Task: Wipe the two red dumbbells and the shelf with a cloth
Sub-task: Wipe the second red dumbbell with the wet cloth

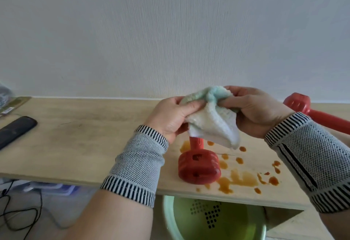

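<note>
Both my hands hold a fluffy white and pale green cloth (212, 120) above the wooden shelf (85, 145). My left hand (170, 118) pinches its left side and my right hand (255, 110) grips its right side. Under the cloth lies one red dumbbell (198, 165), its near head showing and its far end hidden by the cloth. A second red dumbbell (306, 110) lies at the right, partly behind my right wrist. Orange-brown liquid stains (242, 179) are spattered on the shelf around the first dumbbell.
A black remote-like object (15, 129) lies at the shelf's left end, with a flat packet (11, 105) behind it. Below the shelf's front edge sits a green basin with a perforated strainer (214, 219). Black cables (19, 215) trail on the floor at lower left.
</note>
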